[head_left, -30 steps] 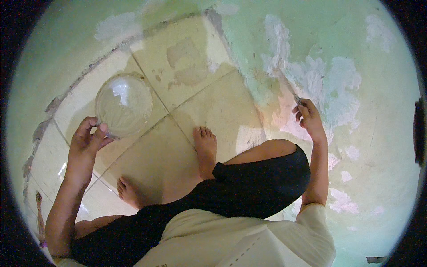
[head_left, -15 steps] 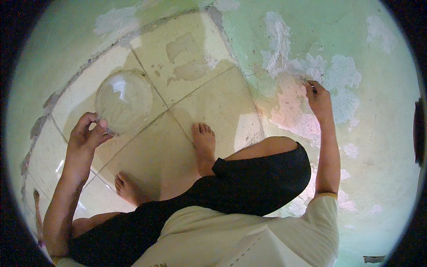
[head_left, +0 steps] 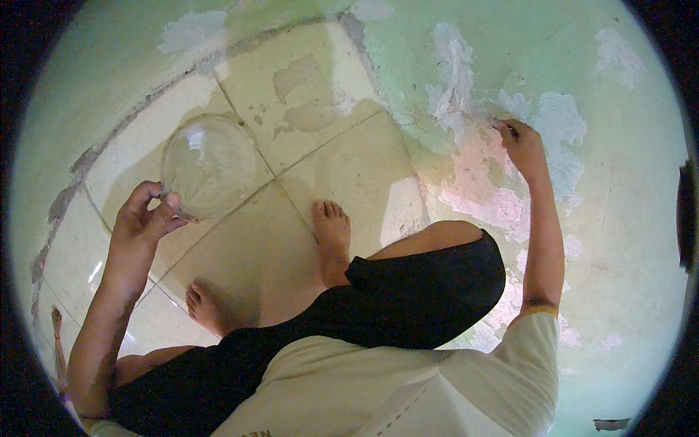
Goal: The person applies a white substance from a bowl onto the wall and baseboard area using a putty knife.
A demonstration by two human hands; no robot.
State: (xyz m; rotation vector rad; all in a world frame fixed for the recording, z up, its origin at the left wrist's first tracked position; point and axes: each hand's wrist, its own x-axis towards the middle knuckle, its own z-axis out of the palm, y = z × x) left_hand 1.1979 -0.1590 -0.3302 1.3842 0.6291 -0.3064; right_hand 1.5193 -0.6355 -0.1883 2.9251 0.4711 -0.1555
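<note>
My left hand pinches the near edge of a clear, round, shallow dish or lid between thumb and fingers, holding it over the tiles. Light glints off its see-through surface. My right hand is closed against the green wall on the right. Its fingertips grip something small and dark, too small to make out. Beside those fingertips, rough white patches and a pinkish bare patch mark the wall.
Pale floor tiles meet the walls along a rough grey, chipped edge. My bare feet are on the tiles, my bent knee close to the right wall. Part of another person's limb shows at the far left rim.
My right hand has shifted slightly up along the wall. The clear dish has moved a little to the right and is tilted more toward me, still in my left hand.
</note>
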